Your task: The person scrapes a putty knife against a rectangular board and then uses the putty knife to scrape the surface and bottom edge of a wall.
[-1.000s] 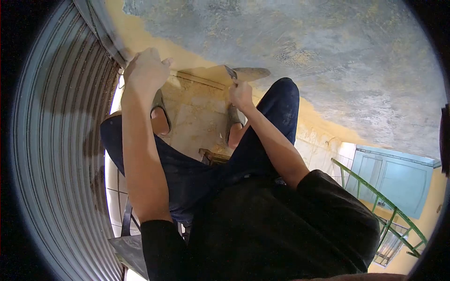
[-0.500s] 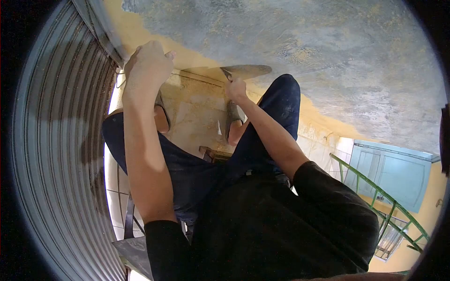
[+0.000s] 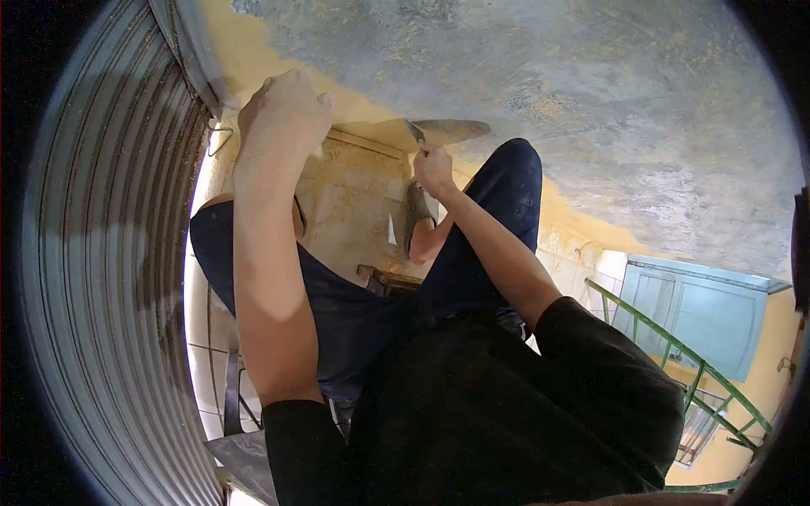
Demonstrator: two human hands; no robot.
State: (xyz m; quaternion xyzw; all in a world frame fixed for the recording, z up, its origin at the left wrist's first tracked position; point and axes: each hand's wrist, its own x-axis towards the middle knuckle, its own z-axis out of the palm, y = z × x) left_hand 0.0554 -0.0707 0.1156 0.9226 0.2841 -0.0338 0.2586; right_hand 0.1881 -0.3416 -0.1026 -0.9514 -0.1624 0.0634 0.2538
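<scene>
My right hand is wrapped round the handle of a trowel. Its long blade points to the right, lying close along the lower part of the wall, which is patchy grey over yellow. My left hand is raised in front of the yellow wall strip, fingers curled closed and the back of the hand towards me. Whatever is inside those fingers is hidden.
A ribbed metal shutter rises on the left. Between my knees, a small wooden piece stands on the dusty floor. A green railing and pale blue cupboard doors are at the right.
My left hand has shifted slightly right and down in view. My right hand has moved slightly right and lower, and the trowel's blade looks thinner, still by the wall.
</scene>
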